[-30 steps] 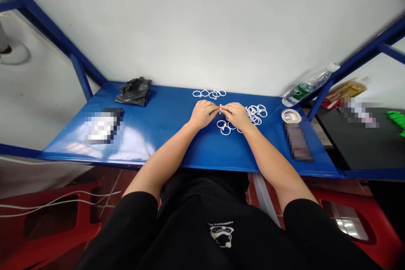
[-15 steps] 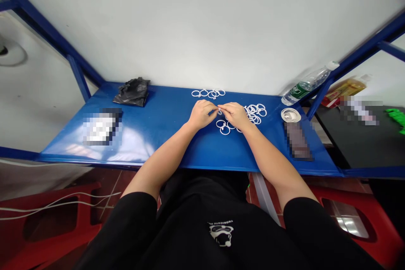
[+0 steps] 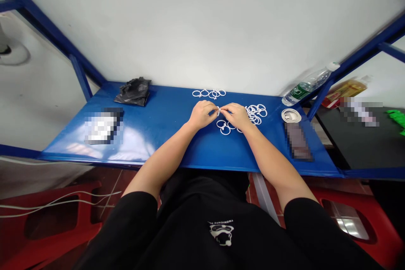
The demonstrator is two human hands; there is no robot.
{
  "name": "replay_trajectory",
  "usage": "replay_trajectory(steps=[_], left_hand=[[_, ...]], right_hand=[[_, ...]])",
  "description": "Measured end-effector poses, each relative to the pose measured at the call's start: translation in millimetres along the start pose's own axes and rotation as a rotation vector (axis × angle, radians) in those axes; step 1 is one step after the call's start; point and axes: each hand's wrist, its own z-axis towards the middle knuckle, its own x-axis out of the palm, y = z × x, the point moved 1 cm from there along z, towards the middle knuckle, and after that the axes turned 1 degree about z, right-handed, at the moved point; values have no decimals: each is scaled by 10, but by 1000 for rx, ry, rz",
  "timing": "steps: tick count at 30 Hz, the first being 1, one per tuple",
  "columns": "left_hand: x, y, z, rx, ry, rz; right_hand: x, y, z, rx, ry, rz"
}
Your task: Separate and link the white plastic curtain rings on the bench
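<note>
My left hand and my right hand meet above the middle of a blue metal table. Their fingertips pinch a small white plastic piece, which is mostly hidden by my fingers. White plastic rings lie in three groups: a row at the back, a tangled pile beside my right hand, and a few just below my hands, partly under my right hand.
A crumpled black plastic bag and a pixelated flat object lie on the left of the table. On the right are a coil of white cord, a pixelated object and a water bottle. Blue frame posts rise at both ends.
My hands stay together on the small white piece, with only slight finger movement. The rings on the table have not visibly moved, and the view shifts a little.
</note>
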Motion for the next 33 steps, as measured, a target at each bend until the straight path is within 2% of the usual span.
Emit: replay_trajectory(steps=[19, 25, 29, 33], left_hand=[[-2, -12, -1, 23, 36, -11], [-8, -1, 13, 10, 0, -23], [-19, 100, -2, -104, -45, 14], [49, 314, -90, -276, -105, 121]], right_hand=[[-30, 58, 2, -52, -2, 12], [-63, 88, 24, -28, -105, 4], [-96, 17, 19, 30, -216, -21], [-144, -72, 12, 72, -248, -94]])
